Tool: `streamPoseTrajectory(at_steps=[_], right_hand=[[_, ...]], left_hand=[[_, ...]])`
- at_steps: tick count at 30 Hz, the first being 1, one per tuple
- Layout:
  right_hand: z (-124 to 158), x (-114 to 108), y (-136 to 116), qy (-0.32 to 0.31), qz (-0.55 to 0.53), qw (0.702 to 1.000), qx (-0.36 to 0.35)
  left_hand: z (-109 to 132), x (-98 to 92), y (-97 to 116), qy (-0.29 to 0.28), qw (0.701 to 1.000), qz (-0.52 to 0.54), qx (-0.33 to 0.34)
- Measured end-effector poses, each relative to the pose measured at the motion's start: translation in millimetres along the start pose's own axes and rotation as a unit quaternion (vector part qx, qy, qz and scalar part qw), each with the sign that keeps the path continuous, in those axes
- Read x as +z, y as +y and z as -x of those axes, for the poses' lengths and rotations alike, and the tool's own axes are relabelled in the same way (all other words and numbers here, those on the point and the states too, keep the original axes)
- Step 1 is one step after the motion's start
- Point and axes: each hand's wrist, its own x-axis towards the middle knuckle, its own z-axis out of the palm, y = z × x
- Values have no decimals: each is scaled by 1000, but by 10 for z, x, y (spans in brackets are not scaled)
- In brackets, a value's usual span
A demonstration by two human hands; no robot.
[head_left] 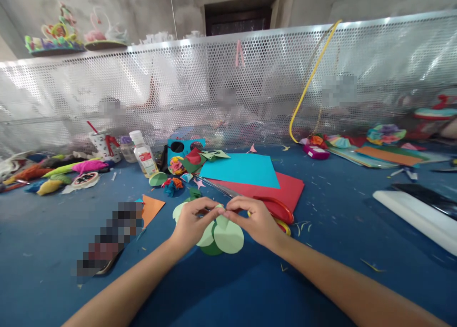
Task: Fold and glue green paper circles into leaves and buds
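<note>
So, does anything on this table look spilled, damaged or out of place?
Nothing looks spilled or broken. Small paper clippings litter the blue table near the red-handled scissors. The glue bottle stands upright. The left hand and right hand pinch green paper circles.

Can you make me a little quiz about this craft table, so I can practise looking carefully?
1. Pick one: what do the left hand and the right hand pinch together? A) green paper circles B) a pink feather C) a spoon
2. True or false: the turquoise sheet lies partly on top of the red sheet.
3. Fill the gap: the scissors beside the right hand have ___ handles.
Key: 1 A; 2 true; 3 red.
</note>
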Motion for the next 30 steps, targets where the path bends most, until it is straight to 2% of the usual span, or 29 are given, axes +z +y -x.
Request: streamPoseTrajectory(at_steps=[10,16,19,23,26,30], right_hand=[[5,7,-26,0,2,1000,-8],[19,6,-67,-27,1,1000,10],[35,-13,-98,-14,36,999,6],[40,-39,-114,9,70,997,2],[21,-34,-75,7,50,998,28],[-4,1,17,-38,-76,990,114]], left_hand=[[7,7,55,-14,1000,-22,-14],[37,29,96,-1,1000,2,25],[36,32,81,6,1000,6,-6],[-1,-18,46,-22,997,-5,-67],[-32,-66,39,-47,996,-10,-81],[-43,-72,37,-48,996,-34,-67]])
